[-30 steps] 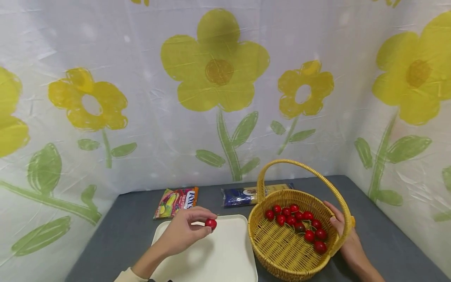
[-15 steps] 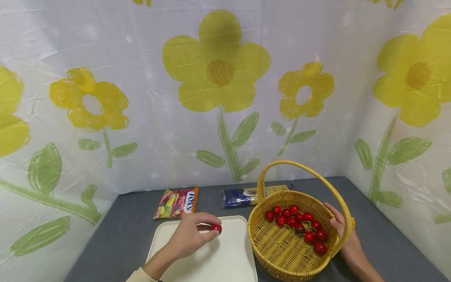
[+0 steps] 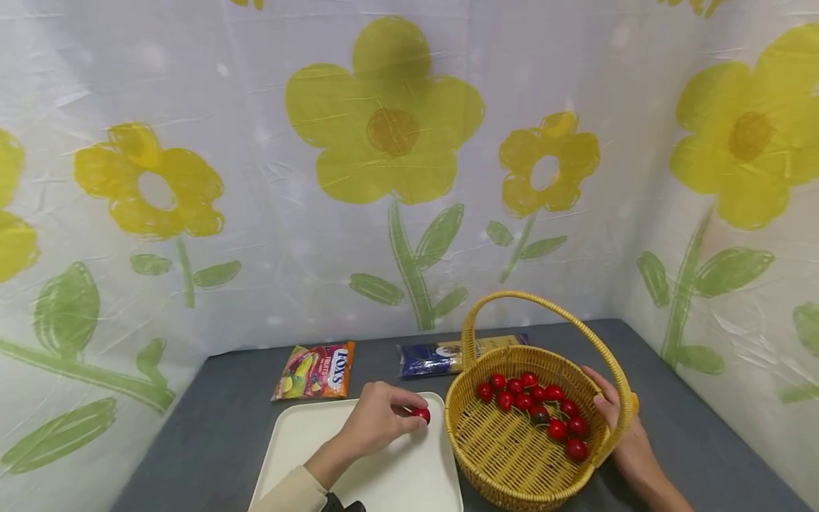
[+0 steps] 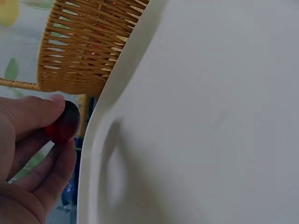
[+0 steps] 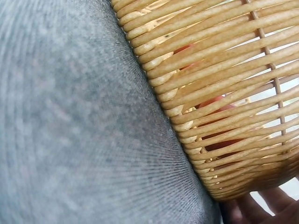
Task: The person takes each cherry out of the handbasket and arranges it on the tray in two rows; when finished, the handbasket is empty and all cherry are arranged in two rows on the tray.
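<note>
My left hand (image 3: pixel 377 421) pinches a dark red cherry (image 3: pixel 421 414) between thumb and fingers, over the right part of a cream tray (image 3: pixel 301 435). The left wrist view shows the thumb on one side of that cherry (image 4: pixel 63 125) and fingertips on the other. Right of the tray is a yellow wicker basket (image 3: pixel 502 451) with a tall arched handle. Several red cherries (image 3: pixel 522 402) lie inside it, towards the back and right. My right hand (image 3: pixel 630 437) grips the basket's right side, thumb at the rim. Some of its fingers (image 5: pixel 261 205) show beneath the woven wall (image 5: pixel 224 60).
A fruit candy bag (image 3: pixel 315 371) lies behind the tray. Partly hidden by the basket, a blue and yellow packet (image 3: pixel 431 360) lies at the back. The grey tabletop (image 3: pixel 198 434) ends at a flower-printed curtain (image 3: pixel 269 213).
My left hand has moved right across the tray with the cherry, closer to the basket. The right hand and the basket keep their places; the head view has shifted slightly.
</note>
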Available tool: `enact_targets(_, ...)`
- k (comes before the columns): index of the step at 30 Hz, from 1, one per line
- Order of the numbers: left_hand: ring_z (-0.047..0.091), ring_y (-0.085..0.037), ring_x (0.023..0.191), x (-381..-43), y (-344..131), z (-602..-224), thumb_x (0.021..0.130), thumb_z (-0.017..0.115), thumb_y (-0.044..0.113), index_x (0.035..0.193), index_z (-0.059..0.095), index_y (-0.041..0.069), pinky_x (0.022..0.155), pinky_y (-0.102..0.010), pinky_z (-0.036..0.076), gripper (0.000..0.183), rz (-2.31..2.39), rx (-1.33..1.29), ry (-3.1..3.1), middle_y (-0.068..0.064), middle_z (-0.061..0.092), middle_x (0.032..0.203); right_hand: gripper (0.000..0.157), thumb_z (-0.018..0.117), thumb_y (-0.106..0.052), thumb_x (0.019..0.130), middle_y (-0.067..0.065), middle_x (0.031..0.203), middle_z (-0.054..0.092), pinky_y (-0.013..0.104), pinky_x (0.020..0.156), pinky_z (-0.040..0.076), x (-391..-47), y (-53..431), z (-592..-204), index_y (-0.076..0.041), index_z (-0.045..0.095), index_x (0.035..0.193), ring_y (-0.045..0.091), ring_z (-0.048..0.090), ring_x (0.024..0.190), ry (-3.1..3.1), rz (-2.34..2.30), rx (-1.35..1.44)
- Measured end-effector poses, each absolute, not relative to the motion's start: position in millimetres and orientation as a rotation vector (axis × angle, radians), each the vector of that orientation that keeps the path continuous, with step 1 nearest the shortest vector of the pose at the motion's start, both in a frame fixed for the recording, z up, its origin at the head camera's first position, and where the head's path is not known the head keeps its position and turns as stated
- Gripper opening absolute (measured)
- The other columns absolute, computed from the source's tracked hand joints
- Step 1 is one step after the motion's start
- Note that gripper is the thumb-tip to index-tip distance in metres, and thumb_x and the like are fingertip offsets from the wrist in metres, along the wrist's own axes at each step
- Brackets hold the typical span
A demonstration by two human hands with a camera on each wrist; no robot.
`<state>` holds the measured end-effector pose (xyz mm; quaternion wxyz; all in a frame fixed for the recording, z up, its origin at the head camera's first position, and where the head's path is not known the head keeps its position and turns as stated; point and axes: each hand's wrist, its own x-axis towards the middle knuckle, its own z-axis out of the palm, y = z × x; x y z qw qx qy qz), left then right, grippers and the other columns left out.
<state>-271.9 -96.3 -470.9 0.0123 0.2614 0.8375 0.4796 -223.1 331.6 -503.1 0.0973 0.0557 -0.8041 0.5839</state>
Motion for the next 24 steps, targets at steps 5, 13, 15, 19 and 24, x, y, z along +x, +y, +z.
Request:
enact_targets(5,0.081,-0.013,0.084,-277.1,-83.7,-479.4,0.085,0.090,0.001,0.103,0.087,0.003,0.074,-0.017,0.062,0.018,1.439,0.849,2.621,-0.005,0.085,0.094,0.054,0.030,-0.037,0.122,0.005,0.161,0.050,0.007,0.097,0.046,-222.5,330.9,-502.0,-0.021,0.032,0.174,-0.018,0.051,0.128,-2.402,1.671,0.164)
enact_targets(13,0.083,-0.016,0.085,-278.8,-70.7,-484.1,0.083,0.086,-0.007,0.101,0.086,0.002,0.077,-0.018,0.063,0.020,1.385,0.924,2.653,-0.009,0.085,0.095,0.055,0.029,-0.038,0.122,0.020,0.168,0.042,0.006,0.097,0.046,-224.3,331.7,-503.7,-0.021,0.028,0.175,-0.019,0.050,0.129,-2.414,1.690,0.164)
enact_targets(15,0.081,-0.013,0.084,-279.2,-69.1,-484.3,0.083,0.086,-0.006,0.101,0.087,0.004,0.077,-0.020,0.063,0.020,1.359,0.950,2.678,-0.007,0.085,0.096,0.055,0.029,-0.038,0.122,0.020,0.169,0.042,0.007,0.097,0.047,-224.4,331.5,-503.4,-0.021,0.028,0.175,-0.019,0.050,0.129,-2.416,1.687,0.161)
enact_targets(19,0.081,-0.012,0.084,-279.5,-66.8,-484.8,0.084,0.086,-0.004,0.102,0.087,0.006,0.079,-0.022,0.064,0.021,1.336,0.970,2.694,-0.005,0.085,0.099,0.055,0.029,-0.038,0.122,0.020,0.168,0.043,0.007,0.097,0.047,-223.8,331.1,-502.2,-0.022,0.029,0.175,-0.018,0.051,0.130,-2.414,1.683,0.158)
enact_targets(24,0.084,-0.022,0.091,-278.1,-66.8,-486.0,0.085,0.086,-0.006,0.106,0.085,0.002,0.080,-0.018,0.063,0.022,1.393,0.948,2.629,-0.012,0.085,0.106,0.054,0.030,-0.037,0.122,0.015,0.165,0.046,0.007,0.097,0.048,-222.6,331.3,-502.1,-0.021,0.030,0.174,-0.017,0.052,0.130,-2.401,1.698,0.169)
